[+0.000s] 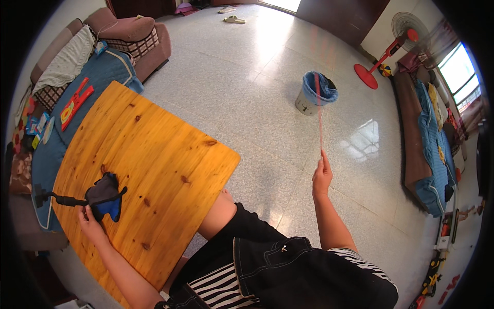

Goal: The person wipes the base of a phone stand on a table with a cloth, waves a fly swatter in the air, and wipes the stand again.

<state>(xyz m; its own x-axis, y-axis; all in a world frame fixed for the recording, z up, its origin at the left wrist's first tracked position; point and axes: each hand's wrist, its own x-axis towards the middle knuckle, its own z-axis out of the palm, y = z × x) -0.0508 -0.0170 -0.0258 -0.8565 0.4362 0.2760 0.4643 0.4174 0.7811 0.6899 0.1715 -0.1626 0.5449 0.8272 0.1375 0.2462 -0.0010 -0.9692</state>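
On the left of the wooden table [162, 154] lies a folded grey, black and blue fabric item [104, 197], beside a black rod-like holder [69, 200]. My left hand [89, 222] is at the table's left part, its fingertips touching the near side of the holder by the fabric; whether they grip it is unclear. Out over the floor, my right hand [322, 175] pinches the lower end of a thin red strip [320, 123], blurred along its length. In the view its upper part crosses a waste bin [307, 102] lined with a blue bag.
Left of the table, a sofa [152, 50] with blue covers holds a red plastic bag [77, 102]. A red standing fan [366, 76] is at the upper right, near another sofa [415, 154]. Slippers [234, 19] lie on the far floor. Toys [431, 284] are at the lower right.
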